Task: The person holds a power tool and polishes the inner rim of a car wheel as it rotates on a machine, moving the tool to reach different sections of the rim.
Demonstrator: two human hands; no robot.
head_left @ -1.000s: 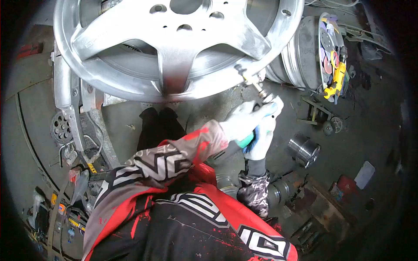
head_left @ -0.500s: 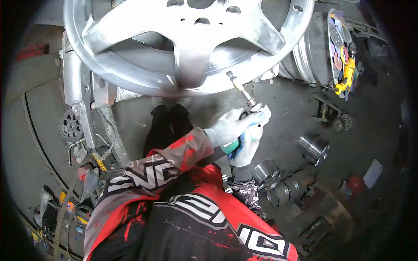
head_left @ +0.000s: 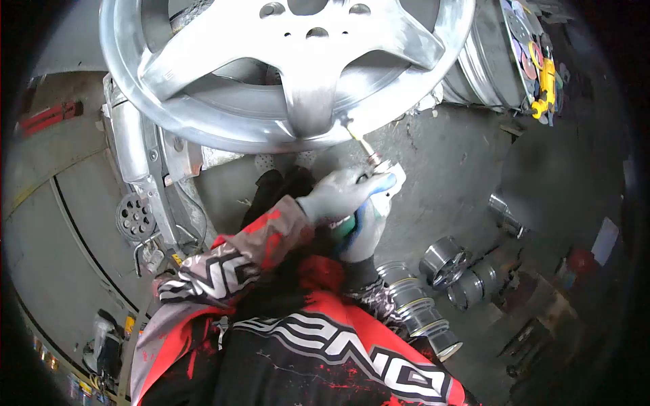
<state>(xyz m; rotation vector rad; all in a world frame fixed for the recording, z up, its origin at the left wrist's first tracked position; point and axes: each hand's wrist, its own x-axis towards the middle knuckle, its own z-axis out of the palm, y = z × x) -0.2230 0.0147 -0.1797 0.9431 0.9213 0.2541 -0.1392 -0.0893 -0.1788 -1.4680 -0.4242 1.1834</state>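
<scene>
A bare-metal alloy wheel (head_left: 223, 128) with broad spokes fills the top of the head view. Both my hands wear pale gloves and are wrapped around a die grinder (head_left: 374, 160) with a green body and a long thin shaft. Its small tip reaches the wheel's inner lip, just right of the foot of the lower spoke (head_left: 310, 101). My left hand (head_left: 338, 193) grips the front part near the collar. Below and behind it, my right hand (head_left: 371, 227) closes around the green body, hiding much of it.
At upper right, a yellow power tool (head_left: 546, 88) and several coloured discs rest on an upright wheel barrel (head_left: 484, 61). More wheels (head_left: 443, 260) stand on the floor at lower right. A metal machine frame (head_left: 139, 152) stands left of the wheel, with a red tool (head_left: 51, 116) beyond.
The grinder's tip has shifted left along the wheel's lip, closer to the lower spoke's foot. Both hands have moved left with it, still gripping. The camera view has turned slightly.
</scene>
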